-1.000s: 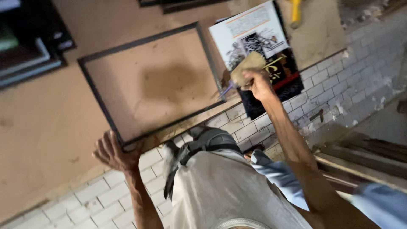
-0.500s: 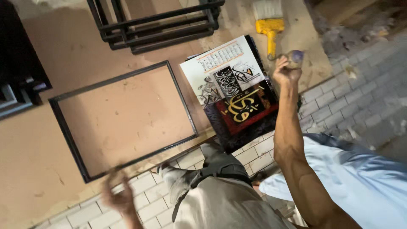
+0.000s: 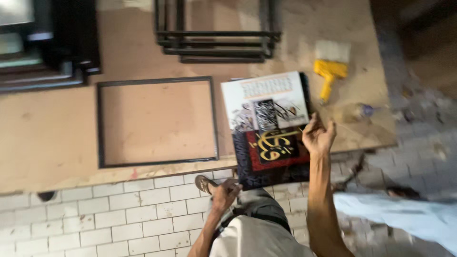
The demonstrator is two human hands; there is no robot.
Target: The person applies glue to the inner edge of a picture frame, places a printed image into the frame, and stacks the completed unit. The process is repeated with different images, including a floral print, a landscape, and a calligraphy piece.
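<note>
Grip of the right hand (image 3: 318,135): fingers loosely curled and part open, holding nothing that can be made out; it hovers at the right edge of the stack of prints (image 3: 271,126), touching or just above it, which cannot be told through the blur. The left hand (image 3: 224,192) hangs lower, near the sandalled foot over the white tiled floor (image 3: 119,214), fingers bent, empty as far as visible.

The stack lies flat on the brown board (image 3: 47,138), its near end overhanging the board's edge. Judged thin, light and flexible; the sheets would likely slide on one another and crease at corners, so support from two opposite edges looks soundest.

Left of the stack lies an empty dark frame (image 3: 157,121); farther off, stacked frames (image 3: 216,40); to the right, a yellow brush (image 3: 329,71).
</note>
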